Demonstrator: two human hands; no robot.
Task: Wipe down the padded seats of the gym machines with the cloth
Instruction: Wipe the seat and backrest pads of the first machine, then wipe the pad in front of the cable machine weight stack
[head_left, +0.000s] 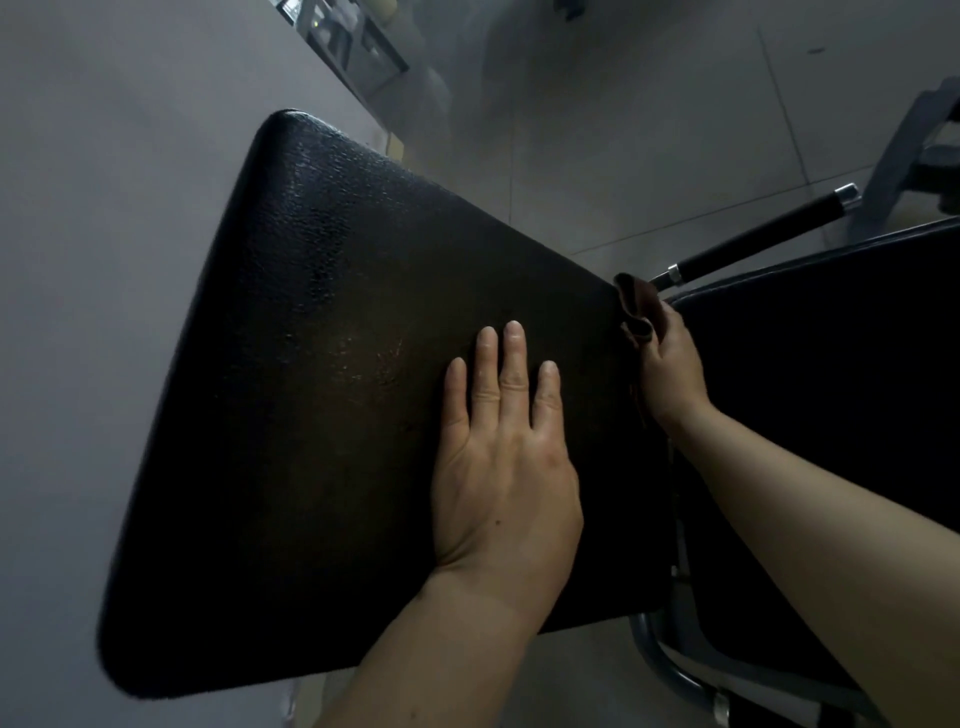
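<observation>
Beyond the pad I see a pale tiled floor (649, 156), and at the top a blurred metal frame (353, 47) of some machine, too smeared to name. To my right a black grip handle (753, 239) with chrome ends juts out over the floor, and just below it lies a second padded seat (831, 389), dark, with a grey tube frame (670, 670) curving under it near the bottom edge. A grey machine part (919, 150) stands at the far right edge. The big black padded seat (322, 389) fills the middle, its textured skin glinting near the centre, and nothing lies on it but my own hand. My left hand (504, 467) rests flat on its right half, fingers straight and close together, palm down, holding nothing. My right hand (670, 358) is at the pad's right edge, in the gap between the two seats, fingers curled round a bunched brown cloth (636, 306), which pokes out above my fist and touches the corner of the big pad.
</observation>
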